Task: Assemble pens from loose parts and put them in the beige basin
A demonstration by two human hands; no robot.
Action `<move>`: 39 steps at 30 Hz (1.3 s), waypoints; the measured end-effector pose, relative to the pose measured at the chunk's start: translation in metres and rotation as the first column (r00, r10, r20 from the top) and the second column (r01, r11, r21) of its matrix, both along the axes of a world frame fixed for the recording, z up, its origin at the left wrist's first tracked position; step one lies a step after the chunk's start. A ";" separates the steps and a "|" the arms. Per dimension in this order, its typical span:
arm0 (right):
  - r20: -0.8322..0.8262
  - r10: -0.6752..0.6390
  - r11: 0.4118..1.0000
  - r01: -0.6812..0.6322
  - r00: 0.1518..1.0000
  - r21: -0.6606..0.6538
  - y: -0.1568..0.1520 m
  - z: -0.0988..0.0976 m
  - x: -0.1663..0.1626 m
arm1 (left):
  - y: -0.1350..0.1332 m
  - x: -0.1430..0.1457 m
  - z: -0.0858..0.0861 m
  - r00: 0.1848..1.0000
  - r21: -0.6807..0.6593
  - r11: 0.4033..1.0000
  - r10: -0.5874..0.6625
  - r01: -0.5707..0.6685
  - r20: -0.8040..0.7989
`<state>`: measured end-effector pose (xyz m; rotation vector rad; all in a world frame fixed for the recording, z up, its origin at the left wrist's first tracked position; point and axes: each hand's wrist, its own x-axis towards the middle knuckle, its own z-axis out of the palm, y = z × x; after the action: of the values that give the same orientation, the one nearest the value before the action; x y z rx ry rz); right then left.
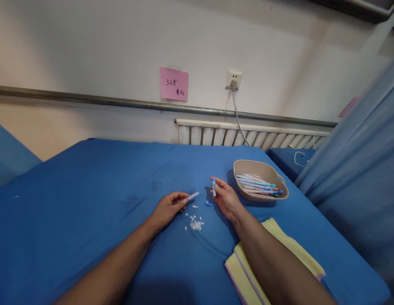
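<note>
My left hand (170,206) pinches a short white tube-like pen part (193,196) between thumb and fingers, its tip pointing right. My right hand (226,197) is closed round a small blue pen piece (213,187) held upright. Both hands hover just above the blue table cover (89,199). Between them lie a tiny blue cap (208,203) and a scatter of several small white bits (194,223). A beige tray (247,165) holding several blue-and-white pens (258,185) stands just right of my right hand.
A folded yellow cloth (298,250) lies under my right forearm near the front right. A blue curtain (358,169) hangs on the right. Behind the table are a radiator (216,134), a wall socket with a cable (233,80) and a pink note (173,84).
</note>
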<state>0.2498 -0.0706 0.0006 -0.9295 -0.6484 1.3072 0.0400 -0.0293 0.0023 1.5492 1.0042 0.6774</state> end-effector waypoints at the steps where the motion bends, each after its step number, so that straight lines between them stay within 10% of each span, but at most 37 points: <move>1: -0.006 0.007 1.000 -0.007 1.000 -0.001 0.000 0.000 -0.001 | 0.000 0.000 0.000 1.000 0.011 1.000 -0.006 0.006 -0.010; 39: 0.038 -0.132 0.990 0.133 0.991 -0.042 0.001 -0.009 -0.010 | -0.007 0.002 0.007 0.999 0.013 0.999 -0.045 0.045 0.012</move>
<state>0.2395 -0.0698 -0.0087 -1.0165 -0.5772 1.1932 0.0416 -0.0362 0.0090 1.5723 0.9550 0.6614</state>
